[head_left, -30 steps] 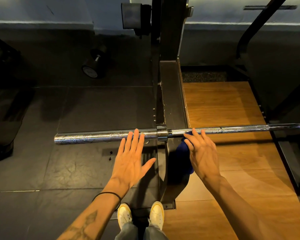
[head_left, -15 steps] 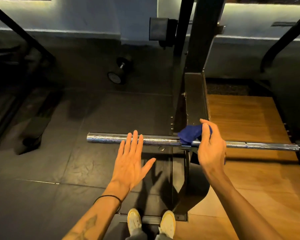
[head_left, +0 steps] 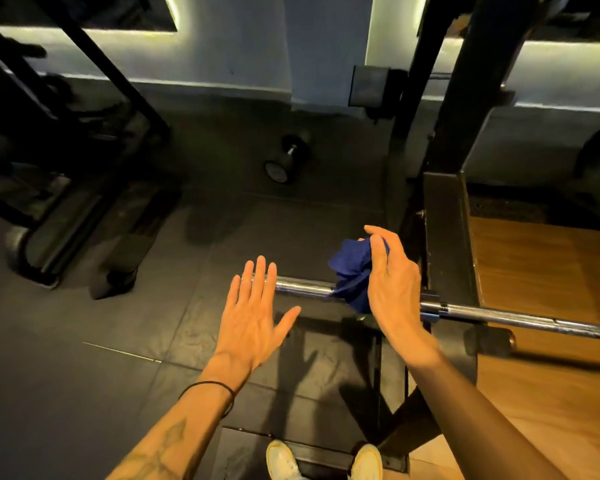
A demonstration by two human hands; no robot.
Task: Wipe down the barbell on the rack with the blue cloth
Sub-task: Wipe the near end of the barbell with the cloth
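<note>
A chrome barbell (head_left: 520, 315) lies across the black rack (head_left: 444, 244), its left sleeve end hidden behind my left hand. My right hand (head_left: 392, 289) grips a bunched blue cloth (head_left: 352, 271) over the sleeve, just left of the rack upright. The cloth drapes over the bar and hangs a little below it. My left hand (head_left: 253, 317) is flat with fingers straight and spread, hovering at the sleeve's left end; whether it touches the bar I cannot tell.
A black dumbbell (head_left: 286, 161) lies on the dark rubber floor beyond the bar. A wooden platform (head_left: 541, 271) sits inside the rack at right. Dark gym equipment (head_left: 59, 209) stands at left. My white shoes (head_left: 323, 462) are at the rack's base.
My right hand has carried the blue cloth leftward along the bar, from right of the rack upright over the collar onto the sleeve. My left hand stays flat near the sleeve end.
</note>
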